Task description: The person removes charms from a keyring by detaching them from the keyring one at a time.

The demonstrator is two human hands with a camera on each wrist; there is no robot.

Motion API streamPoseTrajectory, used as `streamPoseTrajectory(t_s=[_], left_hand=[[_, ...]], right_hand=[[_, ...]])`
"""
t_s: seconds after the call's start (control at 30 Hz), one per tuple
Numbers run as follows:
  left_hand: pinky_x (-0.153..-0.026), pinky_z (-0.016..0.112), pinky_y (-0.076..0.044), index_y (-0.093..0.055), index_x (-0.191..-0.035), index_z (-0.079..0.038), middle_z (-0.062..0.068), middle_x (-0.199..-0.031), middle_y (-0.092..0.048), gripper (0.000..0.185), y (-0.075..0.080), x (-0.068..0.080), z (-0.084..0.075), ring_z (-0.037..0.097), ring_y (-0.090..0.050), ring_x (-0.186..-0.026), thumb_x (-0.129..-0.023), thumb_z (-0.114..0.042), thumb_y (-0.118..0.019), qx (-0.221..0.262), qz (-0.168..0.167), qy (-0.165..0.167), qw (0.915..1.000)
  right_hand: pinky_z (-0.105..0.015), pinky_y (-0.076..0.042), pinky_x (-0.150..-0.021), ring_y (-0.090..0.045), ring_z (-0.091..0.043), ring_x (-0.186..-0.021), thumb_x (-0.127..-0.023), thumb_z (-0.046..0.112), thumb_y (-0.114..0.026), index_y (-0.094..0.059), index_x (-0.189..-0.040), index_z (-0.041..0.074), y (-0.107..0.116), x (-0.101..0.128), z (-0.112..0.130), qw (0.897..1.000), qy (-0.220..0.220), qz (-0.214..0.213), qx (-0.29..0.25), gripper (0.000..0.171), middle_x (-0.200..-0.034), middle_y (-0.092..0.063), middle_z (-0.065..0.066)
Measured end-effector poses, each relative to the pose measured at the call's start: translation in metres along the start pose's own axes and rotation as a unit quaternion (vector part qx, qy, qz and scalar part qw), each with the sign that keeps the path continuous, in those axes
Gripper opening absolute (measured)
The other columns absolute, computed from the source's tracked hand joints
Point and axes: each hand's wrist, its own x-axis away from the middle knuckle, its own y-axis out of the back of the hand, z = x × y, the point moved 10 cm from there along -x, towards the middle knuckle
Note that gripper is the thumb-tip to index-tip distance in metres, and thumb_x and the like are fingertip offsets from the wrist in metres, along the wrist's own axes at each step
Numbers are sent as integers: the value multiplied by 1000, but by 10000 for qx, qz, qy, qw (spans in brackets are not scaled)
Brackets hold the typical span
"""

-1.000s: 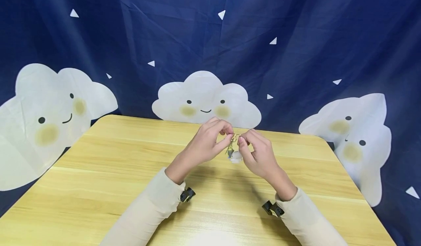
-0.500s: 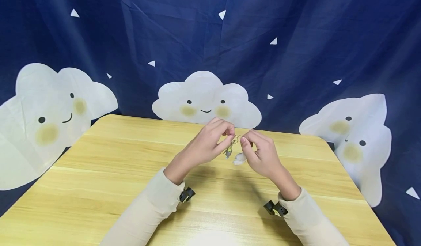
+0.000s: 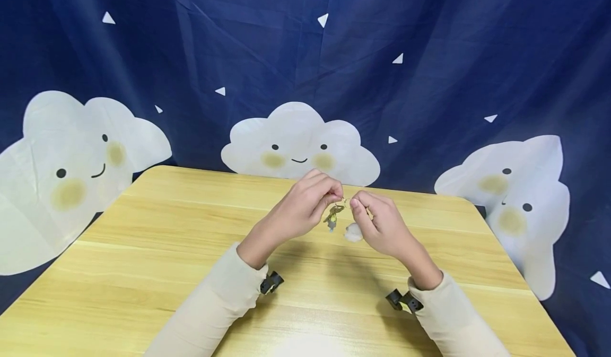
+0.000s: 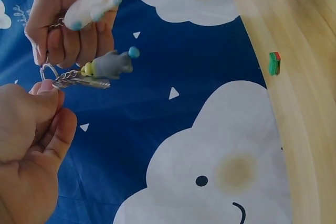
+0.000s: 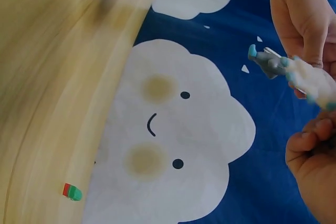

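Above the table, my left hand pinches a metal key ring between thumb and fingers. From that ring hang a chain, some metal keys and a grey figure charm with a yellow top and a blue tip. Close on the other side, my right hand pinches the ring too, its fingers curled. A white figure charm with light blue spots dangles by a short chain at the right hand. In the right wrist view the white charm partly covers the left fingertips.
The wooden table lies beneath both hands. A small green and red object sits on it near an edge in the wrist views. Behind the table hangs a dark blue cloth with cloud faces. Black cameras stick out from the sleeves.
My right hand has shifted slightly to the right, and the white charm has moved with it. The two charms now hang farther apart. My left hand has barely moved.
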Motion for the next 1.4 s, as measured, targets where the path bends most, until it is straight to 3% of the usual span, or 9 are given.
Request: streamPoseTrajectory(t_s=[0.37, 0.63, 0.73, 0.87, 1.07, 1.2, 1.3, 1.4], left_hand=[[-80, 23, -49, -66, -93, -6, 2, -92, -69, 5, -2, 0, -4, 18, -57, -89, -95, -2, -67, -66, 102, -156, 9998], [-80, 21, -50, -67, -93, -3, 4, -91, -69, 4, -4, 1, -5, 18, -59, -87, -94, 1, -68, 320, -66, -314, 9990], [-78, 25, -51, -67, -93, -5, 2, -91, -70, 3, -5, 2, 4, 17, -59, -87, -94, -3, -69, 601, -156, 18, 9981], [-79, 29, -55, -67, -95, -7, -1, -90, -71, 3, -10, 5, 23, 12, -64, -87, -95, -8, -71, 976, -168, 880, 9912], [-74, 25, -55, -70, -101, -7, -2, -91, -73, 6, -29, 14, 47, 11, -67, -80, -99, -13, -68, 1990, 178, 2137, 9563], [-68, 26, -52, -73, -104, -9, -2, -91, -71, 10, -38, 18, 52, 13, -64, -76, -101, -15, -66, 2364, 344, 2466, 9392], [-67, 26, -51, -73, -104, -10, -2, -91, -71, 11, -38, 19, 52, 12, -63, -75, -102, -16, -66, 2465, 344, 2502, 9357], [-66, 27, -51, -72, -105, -8, -2, -91, -71, 12, -36, 18, 50, 13, -63, -76, -102, -16, -64, 2435, 262, 2440, 9383]], right_hand=[[-17, -25, -48, -30, -1, -55, -106, 9, -50, -44, -71, 15, 0, -1, 1, 9994, 182, -99, -272, 35, -62, -40, 6], [-19, -29, -50, -34, -2, -57, -100, -2, -52, -47, -72, 16, -1, -1, -6, 9989, -110, 12, -448, 33, -63, -42, 7], [-19, -29, -49, -33, -1, -56, -103, 0, -51, -47, -72, 16, 0, -1, -8, 9986, -203, 35, -488, 34, -62, -42, 7], [-19, -29, -49, -32, -1, -54, -105, 2, -49, -48, -73, 16, 1, 0, -11, 9985, -296, 21, -455, 35, -62, -41, 8], [-19, -28, -50, -33, -2, -55, -104, 2, -49, -48, -73, 16, 5, 2, -14, 9984, -436, -59, -343, 34, -62, -41, 8], [-19, -29, -51, -34, -3, -55, -103, 0, -49, -49, -73, 15, 6, 1, -13, 9986, -402, -68, -337, 34, -62, -41, 8], [-19, -29, -50, -34, -3, -56, -100, -4, -50, -48, -73, 15, 6, 1, -11, 9987, -355, -66, -352, 33, -62, -41, 8], [-19, -29, -50, -35, -3, -55, -98, -4, -50, -48, -73, 16, 6, 0, -9, 9989, -286, -70, -372, 32, -62, -42, 8]])
